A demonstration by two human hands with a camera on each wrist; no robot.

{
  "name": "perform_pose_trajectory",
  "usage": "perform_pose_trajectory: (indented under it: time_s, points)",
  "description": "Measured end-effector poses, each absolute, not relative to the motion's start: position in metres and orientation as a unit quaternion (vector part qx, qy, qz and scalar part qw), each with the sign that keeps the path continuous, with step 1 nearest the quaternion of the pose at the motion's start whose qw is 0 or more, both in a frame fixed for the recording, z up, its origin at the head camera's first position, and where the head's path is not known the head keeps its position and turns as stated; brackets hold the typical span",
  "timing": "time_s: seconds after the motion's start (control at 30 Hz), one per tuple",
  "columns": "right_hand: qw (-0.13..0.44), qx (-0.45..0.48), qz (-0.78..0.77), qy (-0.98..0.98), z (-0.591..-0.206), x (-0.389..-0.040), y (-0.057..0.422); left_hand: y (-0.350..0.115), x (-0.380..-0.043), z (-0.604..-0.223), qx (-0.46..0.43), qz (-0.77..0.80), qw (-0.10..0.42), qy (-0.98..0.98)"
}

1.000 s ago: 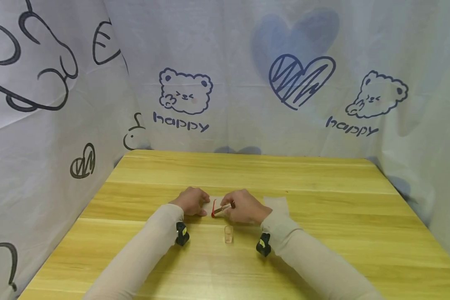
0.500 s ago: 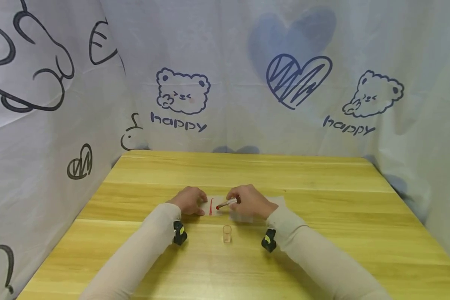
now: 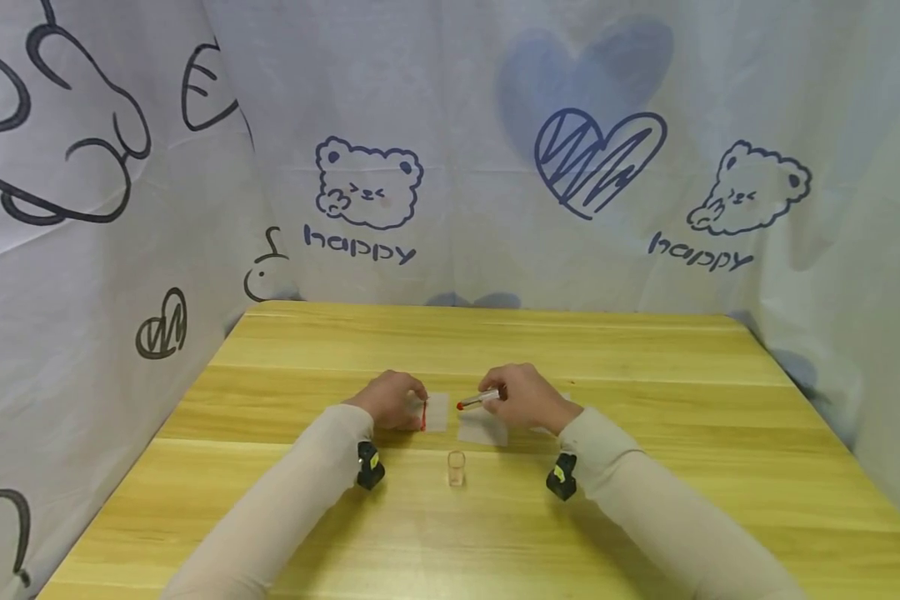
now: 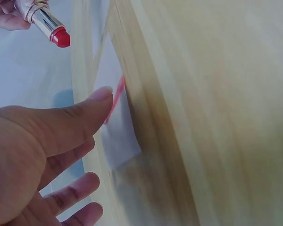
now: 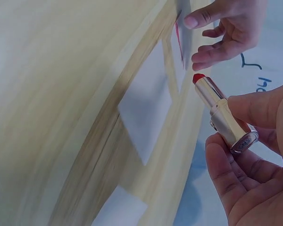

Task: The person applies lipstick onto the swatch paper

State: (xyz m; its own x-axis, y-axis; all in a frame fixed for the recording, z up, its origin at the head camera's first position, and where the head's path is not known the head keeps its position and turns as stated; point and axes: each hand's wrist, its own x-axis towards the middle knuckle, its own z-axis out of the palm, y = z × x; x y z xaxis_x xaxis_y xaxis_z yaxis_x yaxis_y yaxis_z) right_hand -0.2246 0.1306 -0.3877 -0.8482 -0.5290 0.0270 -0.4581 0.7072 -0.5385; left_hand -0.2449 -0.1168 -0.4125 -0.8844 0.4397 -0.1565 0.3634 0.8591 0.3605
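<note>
My right hand pinches a lipstick with a gold case. Its red tip, bare and turned toward the left hand, hangs above the table. My left hand is at the left edge of a small white paper bearing a red streak. In the left wrist view its thumb reaches over the paper and the fingers are spread apart, with nothing between them. A second white paper, unmarked, lies below the lipstick. Near the table's middle stands a small clear cap.
A third white paper lies farther right, mostly behind the right hand and wrist in the head view. The wooden table reaches back to a white curtain with drawings; another curtain side borders it on the left.
Lifted off the streaked paper, the lipstick has moved right with my right hand, over the second paper. My left hand has shifted slightly right, onto the streaked paper's left part.
</note>
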Motion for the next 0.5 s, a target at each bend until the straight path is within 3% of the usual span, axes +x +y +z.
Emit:
perform_pose_trajectory:
  time_s: [0.5]
  points:
    - [0.045, -0.25, -0.266, 0.93, -0.398, -0.23, 0.161, -0.083, -0.246, -0.413, 0.242, 0.184, 0.128, 0.944]
